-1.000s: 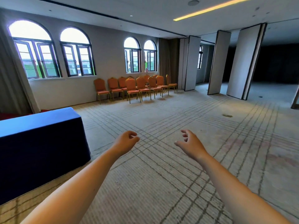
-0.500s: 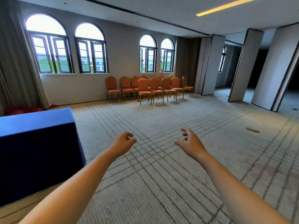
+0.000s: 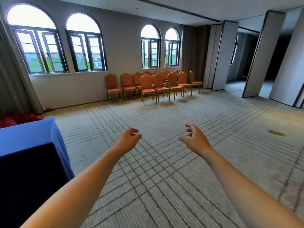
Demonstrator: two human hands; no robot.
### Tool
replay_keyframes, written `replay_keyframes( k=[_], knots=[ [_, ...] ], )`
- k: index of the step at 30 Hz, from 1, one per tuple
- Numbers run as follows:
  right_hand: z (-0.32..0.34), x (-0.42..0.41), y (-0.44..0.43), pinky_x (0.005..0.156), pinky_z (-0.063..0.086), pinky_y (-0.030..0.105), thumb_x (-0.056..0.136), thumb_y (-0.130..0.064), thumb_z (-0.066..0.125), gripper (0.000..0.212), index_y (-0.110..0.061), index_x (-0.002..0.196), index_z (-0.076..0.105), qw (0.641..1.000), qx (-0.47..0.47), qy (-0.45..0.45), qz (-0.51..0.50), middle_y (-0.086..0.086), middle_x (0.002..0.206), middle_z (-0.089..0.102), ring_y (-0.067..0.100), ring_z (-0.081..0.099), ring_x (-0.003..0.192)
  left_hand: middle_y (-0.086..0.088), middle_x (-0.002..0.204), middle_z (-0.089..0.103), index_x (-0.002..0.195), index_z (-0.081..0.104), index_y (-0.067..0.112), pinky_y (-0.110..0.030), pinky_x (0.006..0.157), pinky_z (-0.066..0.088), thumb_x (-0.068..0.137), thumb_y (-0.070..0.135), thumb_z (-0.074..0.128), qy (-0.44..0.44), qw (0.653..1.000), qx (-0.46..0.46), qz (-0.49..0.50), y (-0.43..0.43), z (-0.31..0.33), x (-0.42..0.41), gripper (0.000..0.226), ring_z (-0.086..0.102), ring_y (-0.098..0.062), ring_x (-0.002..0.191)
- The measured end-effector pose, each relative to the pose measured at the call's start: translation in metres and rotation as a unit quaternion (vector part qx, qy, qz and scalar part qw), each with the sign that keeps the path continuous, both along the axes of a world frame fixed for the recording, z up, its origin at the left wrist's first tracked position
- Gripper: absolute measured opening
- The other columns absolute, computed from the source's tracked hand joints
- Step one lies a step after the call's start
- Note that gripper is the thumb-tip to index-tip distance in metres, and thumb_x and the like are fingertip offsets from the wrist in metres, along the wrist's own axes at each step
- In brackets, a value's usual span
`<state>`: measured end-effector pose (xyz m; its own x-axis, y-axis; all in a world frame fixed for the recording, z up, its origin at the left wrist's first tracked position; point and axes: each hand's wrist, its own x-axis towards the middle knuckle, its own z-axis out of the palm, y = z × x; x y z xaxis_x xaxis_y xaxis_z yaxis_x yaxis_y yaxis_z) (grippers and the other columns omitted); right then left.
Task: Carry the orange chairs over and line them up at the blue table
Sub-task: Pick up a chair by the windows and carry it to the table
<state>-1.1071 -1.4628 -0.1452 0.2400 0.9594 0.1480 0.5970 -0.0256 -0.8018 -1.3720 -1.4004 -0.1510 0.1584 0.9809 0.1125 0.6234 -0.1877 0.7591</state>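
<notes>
Several orange chairs (image 3: 148,87) with gold frames stand in two rows against the far wall, under the arched windows. The blue table (image 3: 28,137), draped in blue cloth, fills the near left. Both my arms reach forward over the carpet. My left hand (image 3: 128,139) hangs with loosely curled fingers and holds nothing. My right hand (image 3: 193,137) is also relaxed, fingers slightly bent, and holds nothing. Both hands are far from the chairs.
Patterned carpet (image 3: 164,162) stretches between me and the chairs. Tall grey partition panels (image 3: 261,53) stand at the right, with a dark room beyond. A red cloth (image 3: 19,118) lies on the floor behind the table. A brass floor plate (image 3: 277,133) sits at the right.
The view has swung left and drawn nearer to the chairs, which now sit closer to the centre. The blue table has slid further left. Both hands stay held out, holding nothing.
</notes>
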Motion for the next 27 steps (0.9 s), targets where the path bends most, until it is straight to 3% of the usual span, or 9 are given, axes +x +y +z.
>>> replay_keyframes(
  k=[6,12,19,23,27],
  knots=[
    [-0.001,0.053,0.172,0.101,0.045,0.04,0.091,-0.03,0.066,0.066,-0.02,0.148,0.035,1.0,0.013,-0.002,0.022,0.007,0.146,0.042,0.024,0.044,0.131,0.001,0.114,0.061,0.13,0.052,0.02,-0.03,0.084,0.047,0.094,0.04,0.056,-0.001,1.0,0.005,0.004,0.163,0.005,0.054,0.042,0.058,-0.011,0.097],
    [0.026,0.112,0.337,0.1,0.044,0.039,0.091,-0.028,0.066,0.065,-0.018,0.147,0.036,0.999,0.041,-0.014,0.03,0.008,0.145,0.044,0.024,0.045,0.131,0.004,0.112,0.06,0.133,0.05,0.019,-0.018,0.066,0.042,0.096,0.037,0.054,0.007,0.999,0.041,0.021,0.313,0.031,0.114,0.041,0.056,-0.006,0.091],
    [0.005,0.147,0.505,0.102,0.044,0.04,0.091,-0.028,0.066,0.065,-0.018,0.148,0.035,0.998,-0.01,-0.019,0.055,0.009,0.145,0.043,0.024,0.044,0.132,0.001,0.113,0.062,0.132,0.052,0.016,-0.031,0.083,0.051,0.095,0.037,0.056,-0.001,1.0,0.01,0.027,0.475,0.007,0.141,0.043,0.06,-0.012,0.097],
    [-0.002,0.161,0.618,0.102,0.044,0.041,0.09,-0.027,0.067,0.066,-0.018,0.148,0.035,0.998,-0.004,-0.023,0.051,0.009,0.145,0.043,0.024,0.044,0.132,0.0,0.116,0.06,0.133,0.05,0.017,-0.026,0.076,0.049,0.096,0.037,0.055,-0.008,1.0,0.003,0.028,0.587,0.001,0.153,0.043,0.059,-0.012,0.097],
    [-0.001,0.169,0.734,0.101,0.044,0.04,0.09,-0.025,0.068,0.067,-0.019,0.148,0.036,0.999,0.001,-0.024,0.037,0.009,0.144,0.044,0.024,0.045,0.13,-0.001,0.119,0.061,0.133,0.05,0.019,-0.032,0.085,0.05,0.095,0.039,0.054,-0.006,1.0,0.003,0.029,0.713,0.002,0.166,0.043,0.059,-0.013,0.099]
  ],
)
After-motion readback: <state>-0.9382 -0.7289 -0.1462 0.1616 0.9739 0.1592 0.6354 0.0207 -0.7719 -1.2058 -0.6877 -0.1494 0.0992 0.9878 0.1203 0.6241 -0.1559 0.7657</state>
